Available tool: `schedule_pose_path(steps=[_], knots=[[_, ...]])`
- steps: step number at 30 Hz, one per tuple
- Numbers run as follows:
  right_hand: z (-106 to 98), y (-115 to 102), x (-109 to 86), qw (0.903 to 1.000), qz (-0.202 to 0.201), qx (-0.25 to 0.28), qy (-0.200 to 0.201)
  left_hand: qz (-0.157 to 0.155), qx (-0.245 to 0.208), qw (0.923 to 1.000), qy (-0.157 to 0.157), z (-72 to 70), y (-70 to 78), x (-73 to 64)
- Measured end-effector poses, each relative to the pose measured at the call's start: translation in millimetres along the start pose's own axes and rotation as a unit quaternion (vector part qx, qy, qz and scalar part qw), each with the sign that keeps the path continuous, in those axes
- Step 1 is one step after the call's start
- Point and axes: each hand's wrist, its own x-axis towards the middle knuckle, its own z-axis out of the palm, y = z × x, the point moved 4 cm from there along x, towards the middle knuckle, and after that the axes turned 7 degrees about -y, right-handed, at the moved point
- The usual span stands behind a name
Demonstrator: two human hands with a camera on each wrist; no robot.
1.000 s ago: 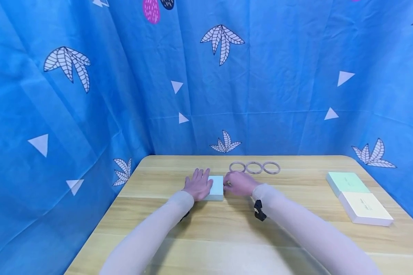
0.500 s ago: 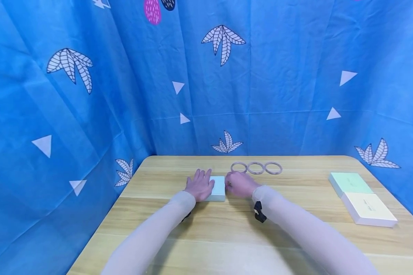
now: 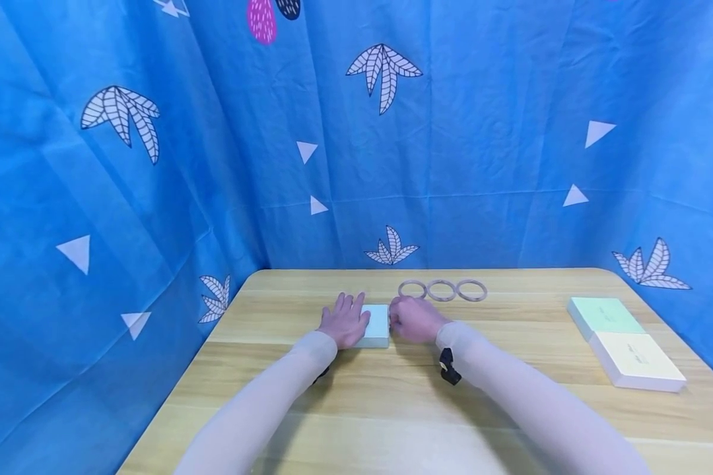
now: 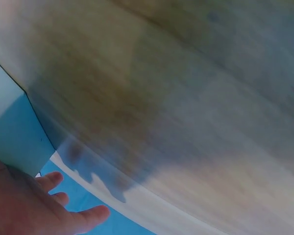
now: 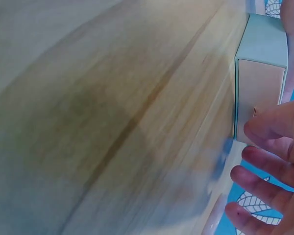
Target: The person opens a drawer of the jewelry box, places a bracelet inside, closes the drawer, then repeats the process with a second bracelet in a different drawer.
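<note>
A pale blue box (image 3: 375, 323) lies on the table, and its light end panel (image 5: 258, 88) with a small copper-coloured tab (image 5: 255, 111) shows in the right wrist view. My left hand (image 3: 344, 321) rests on the box's left part with fingers spread and fairly straight. At the box's right end is my right hand (image 3: 416, 319). Its thumb (image 5: 269, 122) lies against the panel just beside the tab, with the forefinger mostly hidden behind it. The other fingers spread loosely. Whether the tab is pinched cannot be made out.
Behind the right hand, three thin rings (image 3: 441, 290) lie in a row. Towards the table's right edge, a light green box (image 3: 607, 315) adjoins a cream box (image 3: 638, 359). A blue patterned curtain (image 3: 481, 132) hangs around the wooden table (image 3: 392, 409).
My right hand's thumb and forefinger have drawn closer together at the end of the box. The left hand and the box look unmoved, and the head view has shifted slightly.
</note>
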Motion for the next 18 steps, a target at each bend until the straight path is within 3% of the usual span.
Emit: schedule_pose_path(steps=[18], knots=[[-0.3,6.9,-6.4,0.9999,0.01,0.009,-0.007,-0.003,0.0,1.0,-0.005,0.3,0.6,-0.9]])
